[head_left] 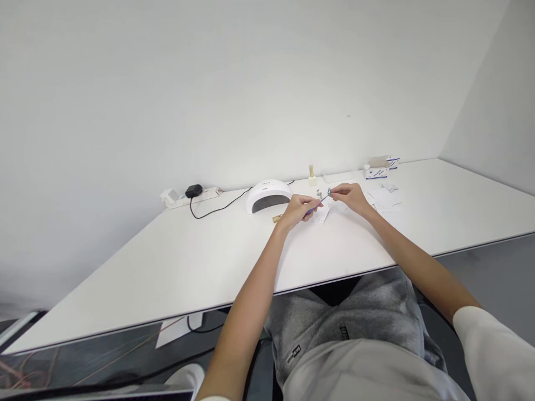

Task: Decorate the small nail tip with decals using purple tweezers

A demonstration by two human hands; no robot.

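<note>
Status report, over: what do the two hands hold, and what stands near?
Left hand: holding tool. Right hand: pinching blue piece. White dome beside left hand.

White short-sleeved cloth shirt (368, 370), sleeve (495, 351) at four o'clock; grey cloth trousers (387, 298) at five, with black rectangular markings (344, 333).

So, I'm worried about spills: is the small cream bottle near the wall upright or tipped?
Upright: the small cream bottle stands on the white tabletop, its yellowish cap uppermost.

Tube (276, 219), perhaps — before the lamp (268, 188)
</note>
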